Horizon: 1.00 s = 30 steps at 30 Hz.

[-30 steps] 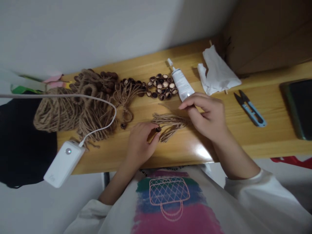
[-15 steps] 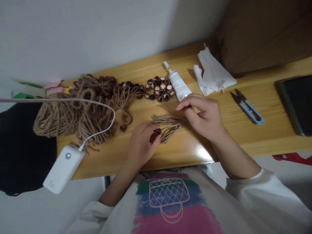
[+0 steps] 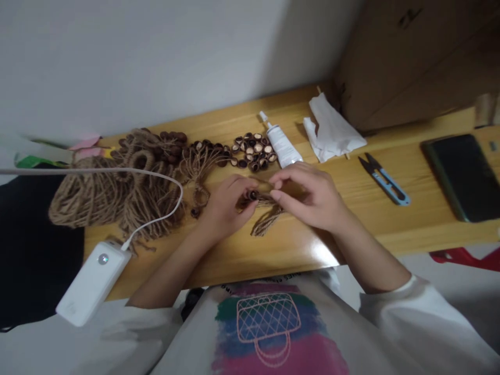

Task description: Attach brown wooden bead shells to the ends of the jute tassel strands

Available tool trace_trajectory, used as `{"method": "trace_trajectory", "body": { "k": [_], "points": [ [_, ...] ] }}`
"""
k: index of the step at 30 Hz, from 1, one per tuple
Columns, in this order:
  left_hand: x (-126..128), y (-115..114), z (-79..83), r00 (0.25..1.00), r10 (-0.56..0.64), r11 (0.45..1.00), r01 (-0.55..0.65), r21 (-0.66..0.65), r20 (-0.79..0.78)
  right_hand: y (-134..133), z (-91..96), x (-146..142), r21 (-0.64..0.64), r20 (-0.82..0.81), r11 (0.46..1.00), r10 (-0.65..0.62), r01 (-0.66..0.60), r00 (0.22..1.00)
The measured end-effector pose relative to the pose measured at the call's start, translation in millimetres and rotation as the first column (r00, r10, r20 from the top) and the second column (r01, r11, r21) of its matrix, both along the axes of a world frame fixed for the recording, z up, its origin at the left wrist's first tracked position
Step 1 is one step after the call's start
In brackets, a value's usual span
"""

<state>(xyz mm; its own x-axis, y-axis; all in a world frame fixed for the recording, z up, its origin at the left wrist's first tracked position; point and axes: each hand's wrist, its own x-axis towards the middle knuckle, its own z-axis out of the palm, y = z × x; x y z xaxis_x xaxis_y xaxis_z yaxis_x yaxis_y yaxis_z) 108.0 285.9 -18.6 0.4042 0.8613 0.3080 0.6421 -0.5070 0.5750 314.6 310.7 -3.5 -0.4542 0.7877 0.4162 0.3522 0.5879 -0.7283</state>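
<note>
My left hand point(image 3: 230, 205) pinches a small dark brown nut shell point(image 3: 253, 195) between thumb and fingers. Close on its right, my right hand point(image 3: 312, 195) is closed at the fingertips on a thin strand of jute twine point(image 3: 262, 182). Cut lengths of jute twine point(image 3: 265, 223) lie under both hands, partly hidden by them. Beyond the hands is a cluster of halved nut shells point(image 3: 255, 150), some pale inside, some dark. A white glue tube point(image 3: 283, 146) lies beside the cluster, just behind my right hand.
Left on the wooden table point(image 3: 187, 260) sit a heap of jute twine point(image 3: 94, 195) and a white power bank point(image 3: 94, 284) with a cable. To the right are crumpled tissue point(image 3: 334, 130), blue thread snips point(image 3: 385, 179) and a dark phone point(image 3: 464, 174). A cardboard box point(image 3: 406, 67) stands behind.
My right hand has moved left and down to the nut shell, bringing the strand with it. My left hand has risen slightly, still pinching the shell. The view has shifted a little.
</note>
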Motion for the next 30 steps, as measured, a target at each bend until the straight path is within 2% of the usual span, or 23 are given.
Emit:
{"method": "trace_trajectory", "body": {
  "k": [4,10,21,25,30],
  "points": [
    [3.1,-3.7,-11.6,0.995,0.016,0.999,-0.02,0.041,0.1,0.0,-4.3,-1.8,0.031,0.155,0.998,0.05,-0.056,0.987],
    [4.4,-11.3,-21.1,0.994,0.065,0.997,-0.069,0.046,0.094,-2.8,-12.4,-7.1,0.04,0.246,0.995,0.075,-0.087,0.966],
    [4.2,-10.7,-23.2,0.994,0.06,0.993,-0.069,0.101,0.089,-4.1,-14.4,-12.2,0.132,0.226,0.984,0.083,-0.115,0.971],
    [3.9,-11.6,-22.5,0.994,0.047,0.994,-0.056,0.09,0.099,-4.6,-13.8,-13.9,0.126,0.234,0.984,0.09,-0.122,0.968],
    [3.8,-12.5,-21.3,0.991,0.029,0.989,-0.048,0.137,0.133,-4.8,-12.0,-14.2,0.13,0.204,0.985,0.089,-0.117,0.975]
  ]
}}
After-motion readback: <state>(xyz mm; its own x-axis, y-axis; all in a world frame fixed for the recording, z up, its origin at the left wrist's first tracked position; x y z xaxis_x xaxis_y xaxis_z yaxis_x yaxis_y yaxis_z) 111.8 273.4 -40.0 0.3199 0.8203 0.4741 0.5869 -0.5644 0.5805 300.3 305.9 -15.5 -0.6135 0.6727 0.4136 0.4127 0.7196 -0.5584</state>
